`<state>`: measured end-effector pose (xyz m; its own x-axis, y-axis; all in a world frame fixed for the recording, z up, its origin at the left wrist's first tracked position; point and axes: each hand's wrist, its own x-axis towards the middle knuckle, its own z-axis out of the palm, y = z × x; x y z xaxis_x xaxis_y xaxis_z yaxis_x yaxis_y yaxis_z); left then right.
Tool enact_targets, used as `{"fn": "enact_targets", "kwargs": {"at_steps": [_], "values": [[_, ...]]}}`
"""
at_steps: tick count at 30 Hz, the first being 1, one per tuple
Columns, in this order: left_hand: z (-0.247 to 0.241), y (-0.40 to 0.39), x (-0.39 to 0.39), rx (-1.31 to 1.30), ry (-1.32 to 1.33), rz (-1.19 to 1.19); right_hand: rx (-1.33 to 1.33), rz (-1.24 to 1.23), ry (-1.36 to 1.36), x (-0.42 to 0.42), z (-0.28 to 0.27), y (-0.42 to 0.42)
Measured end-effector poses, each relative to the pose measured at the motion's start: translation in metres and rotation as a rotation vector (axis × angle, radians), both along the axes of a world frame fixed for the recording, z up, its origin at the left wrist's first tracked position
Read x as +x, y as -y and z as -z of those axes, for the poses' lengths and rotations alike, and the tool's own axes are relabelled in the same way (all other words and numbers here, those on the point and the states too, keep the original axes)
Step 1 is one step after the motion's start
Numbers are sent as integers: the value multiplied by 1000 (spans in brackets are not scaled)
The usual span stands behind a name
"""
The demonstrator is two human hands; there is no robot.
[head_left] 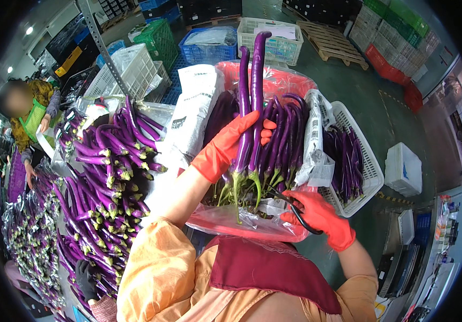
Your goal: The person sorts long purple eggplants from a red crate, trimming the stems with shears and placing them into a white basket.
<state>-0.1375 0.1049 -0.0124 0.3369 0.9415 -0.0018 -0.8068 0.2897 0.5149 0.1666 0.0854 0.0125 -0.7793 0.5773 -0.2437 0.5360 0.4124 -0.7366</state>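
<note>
Two long purple eggplants [251,100] stand upright in my left hand [235,141], which wears a red rubber glove; their green stems point down towards me. My right hand [319,213], gloved alike, grips black-handled scissors [297,211]. The blades reach left, near the stems of the eggplants in the crate and to the right of the held stems. Behind and below lies a red crate [289,82] lined with clear plastic and printed paper, holding more eggplants [287,137]. Part of its contents is hidden by my left hand and the held pair.
Left, a large pile of eggplants [106,193] covers a table. A white crate of eggplants [376,177] adjoins on the right, with a white foam box [403,169] beyond. A person [33,108] stands far left; another's dark-gloved hand [86,277] touches the pile. A metal post [104,48] rises behind.
</note>
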Motion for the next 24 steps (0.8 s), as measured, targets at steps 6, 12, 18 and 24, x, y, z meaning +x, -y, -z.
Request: {"fn": "enact_targets", "kwargs": {"at_steps": [6, 12, 18, 24], "values": [[-17, 3, 25, -10, -253, -226, 353, -204, 124, -23, -9, -26], [-1, 4, 31, -25, -385, -380, 390, -208, 155, -53, 25, -28], [24, -4, 33, -22, -496, -581, 285, -192, 252, -39, 30, -35], [32, -8, 38, 162, -677, -769, 91, -324, 345, -45, -10, -39]]}}
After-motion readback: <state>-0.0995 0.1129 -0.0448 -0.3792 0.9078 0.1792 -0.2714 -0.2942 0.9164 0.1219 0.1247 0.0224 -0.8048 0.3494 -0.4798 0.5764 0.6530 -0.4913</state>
